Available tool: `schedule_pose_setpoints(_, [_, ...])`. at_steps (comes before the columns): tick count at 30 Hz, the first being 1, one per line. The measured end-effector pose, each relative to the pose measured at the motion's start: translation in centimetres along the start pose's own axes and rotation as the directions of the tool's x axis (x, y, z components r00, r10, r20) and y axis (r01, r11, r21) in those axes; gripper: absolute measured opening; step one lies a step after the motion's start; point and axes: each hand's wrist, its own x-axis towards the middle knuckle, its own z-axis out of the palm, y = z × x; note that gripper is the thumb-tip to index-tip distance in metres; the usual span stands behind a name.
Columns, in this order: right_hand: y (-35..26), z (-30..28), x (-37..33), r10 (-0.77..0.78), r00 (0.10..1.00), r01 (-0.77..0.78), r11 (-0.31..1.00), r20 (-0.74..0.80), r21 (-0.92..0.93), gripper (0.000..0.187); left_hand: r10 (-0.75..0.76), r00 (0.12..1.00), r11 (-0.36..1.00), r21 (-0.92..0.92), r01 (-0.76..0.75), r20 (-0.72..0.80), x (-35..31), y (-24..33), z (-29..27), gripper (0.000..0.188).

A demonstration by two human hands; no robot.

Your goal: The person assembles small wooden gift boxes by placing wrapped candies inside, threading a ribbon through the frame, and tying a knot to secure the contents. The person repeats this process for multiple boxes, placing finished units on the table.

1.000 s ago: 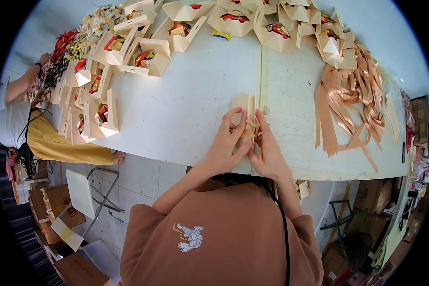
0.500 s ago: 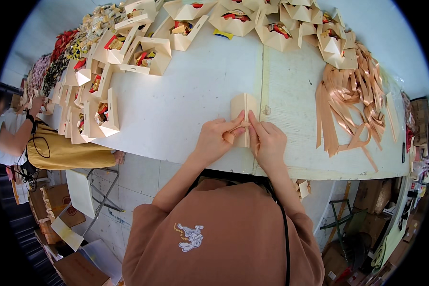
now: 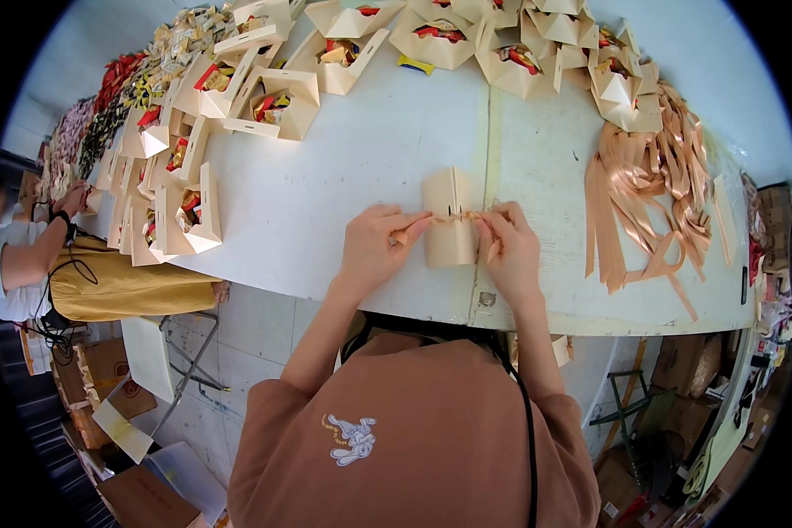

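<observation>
Peach ribbon [image 3: 465,215] crosses my closed cream box [image 3: 449,248], no bow showing, pinched by my left fingers [image 3: 399,223] and right fingers [image 3: 507,225], while filled boxes [image 3: 301,113] from nine to two o'clock stand open.

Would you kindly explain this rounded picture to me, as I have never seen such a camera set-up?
There is no machine: a person works bare-handed, filmed from above by a wide fisheye camera worn on the head, so straight edges look bent. The left hand and right hand pinch a tan ribbon at either side of a cream box, with the ribbon running across it. On the white table are open cream boxes holding wrapped pieces and, to the right, a heap of ribbons. Another person is at the far left.
</observation>
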Motion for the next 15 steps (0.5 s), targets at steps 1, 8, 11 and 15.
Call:
schedule_pose_setpoints(1, [-0.1,0.3,0.1,-0.068,0.996,0.071,0.997,-0.061,0.04,0.005,0.132,0.989,0.991,0.04,-0.13,-0.062,0.3,-0.3,0.1,0.022])
schedule_pose_setpoints(8, [-1.6,2.6,0.9,-0.016,0.997,0.032,0.969,-0.069,0.246,0.004,0.074,0.974,0.984,-0.14,-0.105,-0.214,0.6,0.9,3.1,0.027])
schedule_pose_setpoints(11, [-1.5,3.4,0.9,-0.021,0.99,0.049,0.978,-0.14,0.201,0.002,-0.014,0.957,0.958,-0.279,-0.07,-0.289,0.2,0.7,4.8,0.021])
schedule_pose_setpoints(15, [-1.2,4.0,1.2,-0.035,0.98,0.072,0.98,-0.195,0.183,0.001,0.026,0.922,0.972,-0.205,-0.114,-0.387,0.5,0.8,5.7,0.015])
